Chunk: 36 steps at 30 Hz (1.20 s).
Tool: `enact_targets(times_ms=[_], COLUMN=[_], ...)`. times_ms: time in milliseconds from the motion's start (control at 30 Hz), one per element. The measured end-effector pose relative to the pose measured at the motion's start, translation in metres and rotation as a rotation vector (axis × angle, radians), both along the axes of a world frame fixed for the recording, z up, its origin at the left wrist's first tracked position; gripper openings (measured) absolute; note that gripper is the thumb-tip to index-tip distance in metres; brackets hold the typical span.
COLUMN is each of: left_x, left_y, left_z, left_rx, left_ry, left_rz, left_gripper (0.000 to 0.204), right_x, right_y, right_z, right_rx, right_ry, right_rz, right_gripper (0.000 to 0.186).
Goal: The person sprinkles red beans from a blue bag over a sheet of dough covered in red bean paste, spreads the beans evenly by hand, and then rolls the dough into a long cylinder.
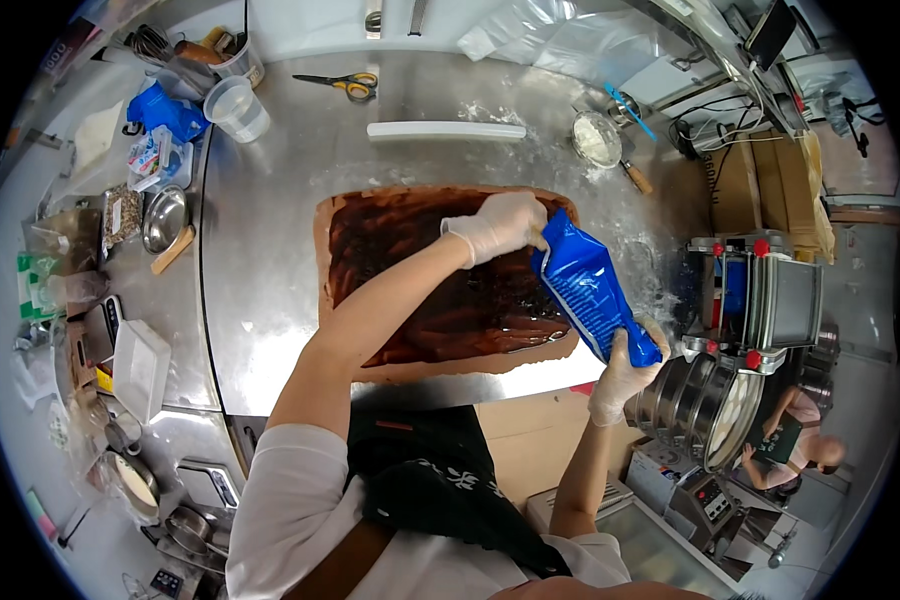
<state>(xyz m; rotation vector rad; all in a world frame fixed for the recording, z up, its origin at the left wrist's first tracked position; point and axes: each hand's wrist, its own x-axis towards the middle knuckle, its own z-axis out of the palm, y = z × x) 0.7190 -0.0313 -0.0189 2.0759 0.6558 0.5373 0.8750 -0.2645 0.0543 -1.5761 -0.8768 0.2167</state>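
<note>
A shiny blue bag (pixel 590 285) slants over the right side of a rolled-out brown dough sheet (pixel 322 250). My left hand (pixel 502 226), in a clear glove, pinches the bag's upper end. Lower down on the right, my gloved right hand (pixel 630 370) grips the bag's bottom end. Dark brown glossy spread (pixel 420 270) covers most of the dough, leaving a paler brown border. My left forearm crosses above the sheet and hides part of it.
Behind the dough lie a white rod (pixel 446 131), scissors (pixel 345 84) and a sieve of white powder (pixel 596 140). Left stand a clear tub (pixel 237 110) and metal bowl (pixel 165 220). A red-knobbed machine (pixel 755 300) and stacked steel rings (pixel 695 405) are right. Another person (pixel 795 440) stands far right.
</note>
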Motion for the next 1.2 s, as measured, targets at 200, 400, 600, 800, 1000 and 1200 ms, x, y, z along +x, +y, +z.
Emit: enact_targets(times_ms=[200, 400, 600, 800, 1000, 1200], left_x=[0.027, 0.066, 0.079, 0.085, 0.047, -0.027], left_y=[-0.013, -0.009, 0.01, 0.049, 0.065, 0.05], left_z=[0.008, 0.005, 0.032, 0.038, 0.029, 0.037], left_rx=[0.061, 0.003, -0.112, -0.106, 0.084, 0.0], left_ry=[-0.148, -0.072, 0.043, 0.067, 0.064, 0.17], left_rz=[0.013, -0.04, -0.159, -0.186, -0.176, 0.004], left_gripper=[0.021, 0.017, 0.022, 0.026, 0.027, 0.022], right_x=[0.014, 0.017, 0.03, 0.036, 0.027, -0.017], right_y=[-0.006, -0.011, -0.009, 0.015, 0.028, 0.046], right_z=[0.01, 0.014, 0.014, 0.007, -0.009, -0.022], right_rx=[0.018, 0.045, 0.021, 0.082, 0.101, 0.073], right_ry=[-0.096, -0.114, -0.105, -0.057, -0.017, 0.178], right_rz=[-0.081, -0.157, -0.224, -0.241, -0.086, 0.021], right_gripper=[0.042, 0.043, 0.043, 0.042, 0.042, 0.045])
